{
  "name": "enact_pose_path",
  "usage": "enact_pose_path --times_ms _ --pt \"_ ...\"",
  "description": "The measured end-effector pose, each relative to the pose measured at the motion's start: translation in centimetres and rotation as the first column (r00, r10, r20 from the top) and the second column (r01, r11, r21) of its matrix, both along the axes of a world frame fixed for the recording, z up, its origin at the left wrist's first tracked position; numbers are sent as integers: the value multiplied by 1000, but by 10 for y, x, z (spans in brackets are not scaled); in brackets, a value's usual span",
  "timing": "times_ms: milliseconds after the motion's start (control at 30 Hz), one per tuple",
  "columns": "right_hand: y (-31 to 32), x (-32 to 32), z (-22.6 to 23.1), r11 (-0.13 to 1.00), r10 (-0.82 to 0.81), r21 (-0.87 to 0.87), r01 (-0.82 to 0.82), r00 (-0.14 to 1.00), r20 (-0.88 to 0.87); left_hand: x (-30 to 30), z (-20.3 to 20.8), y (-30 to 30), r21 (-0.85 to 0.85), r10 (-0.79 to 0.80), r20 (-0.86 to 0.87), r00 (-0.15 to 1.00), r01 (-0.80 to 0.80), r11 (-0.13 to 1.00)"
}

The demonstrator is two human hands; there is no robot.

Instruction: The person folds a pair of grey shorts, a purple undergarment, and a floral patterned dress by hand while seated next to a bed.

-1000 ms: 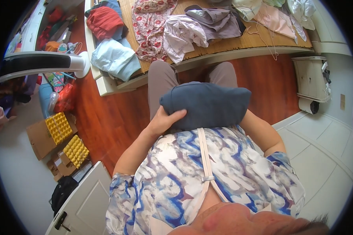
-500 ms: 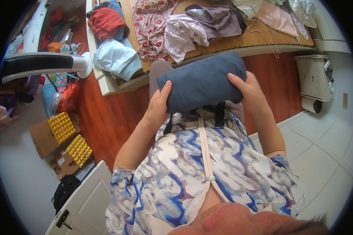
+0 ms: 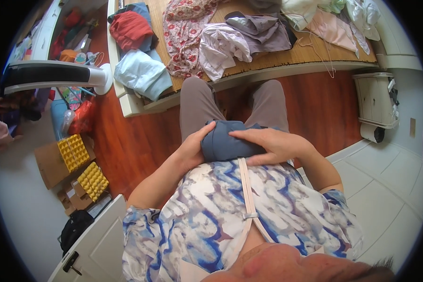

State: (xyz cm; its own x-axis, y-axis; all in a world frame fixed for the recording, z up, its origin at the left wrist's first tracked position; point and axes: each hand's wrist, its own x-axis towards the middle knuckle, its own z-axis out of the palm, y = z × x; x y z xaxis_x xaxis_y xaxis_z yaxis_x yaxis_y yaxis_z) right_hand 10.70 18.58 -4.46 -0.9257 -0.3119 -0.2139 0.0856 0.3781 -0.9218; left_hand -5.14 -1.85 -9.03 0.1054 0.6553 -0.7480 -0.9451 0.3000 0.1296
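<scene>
Hands [image 3: 278, 144] partly hide what seems folded blue cloth [image 3: 223, 144].

No readable words, labels, numbers or signs, any markings on the small multicoloured item [image 3: 74, 99] near the red plastic bag [image 3: 82, 118] too blurred to make out, likewise on the cardboard box [image 3: 49, 162]

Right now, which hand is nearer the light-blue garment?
Left. The garment lies ahead-left of the left hand; the right hand, on the dark bundle, is farther right.
</scene>
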Motion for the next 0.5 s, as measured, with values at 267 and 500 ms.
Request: enact_pose_path --times_ms 267,500 --pt "29 -24 -55 770 -273 -420 480 844 462 -24 -26 7 159 87 -521 849 -4 987" --pt "48 -36 -66 164 -443 -615 771 615 653 -24 -38 41 296 325 -797 509 -139 945"
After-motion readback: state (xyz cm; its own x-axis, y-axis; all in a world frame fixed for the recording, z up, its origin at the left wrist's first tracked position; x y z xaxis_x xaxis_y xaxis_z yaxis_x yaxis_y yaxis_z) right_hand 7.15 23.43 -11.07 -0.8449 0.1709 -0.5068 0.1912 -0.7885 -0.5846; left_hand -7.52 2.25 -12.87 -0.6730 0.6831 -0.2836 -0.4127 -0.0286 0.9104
